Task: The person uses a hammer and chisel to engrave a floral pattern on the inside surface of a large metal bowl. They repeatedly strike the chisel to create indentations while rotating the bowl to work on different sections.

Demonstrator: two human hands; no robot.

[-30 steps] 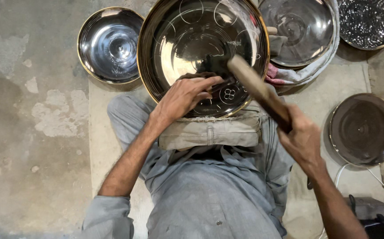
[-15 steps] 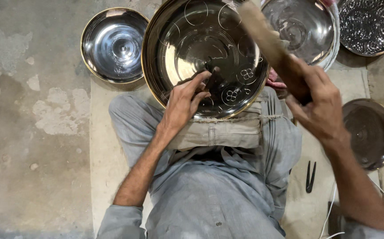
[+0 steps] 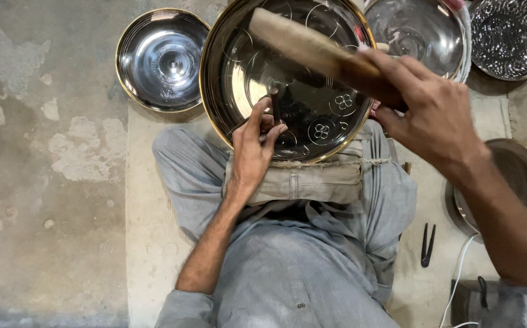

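Two hands work over one large brass-rimmed metal bowl (image 3: pixel 288 79) that rests tilted against a folded cloth pad (image 3: pixel 312 179) on the person's lap, above the upper edge of the mat (image 3: pixel 148 200) they sit on. The left hand (image 3: pixel 254 149) has its fingers closed around a small dark punch (image 3: pixel 275 104), whose tip touches the bowl's inner face near the middle. The right hand (image 3: pixel 427 112) is clamped on a wooden mallet (image 3: pixel 312 48), raised above the bowl and well apart from the punch head.

By the look of it, the decoration is partly done: several round outlines and a few small four-petal flowers show on the inside, most clearly toward the lower right wall, while much of the surface between them seems bare.

The punch stands nearly upright to the bowl's face, its long axis running up the frame, tip pointing away from the person. The mallet's long axis slants from the right hand toward the upper left, its pale head over the bowl's far rim.

Other steel bowls (image 3: pixel 160 58) lie beyond the mat's upper edge, and dark pliers (image 3: pixel 426 246) lie on its right side.
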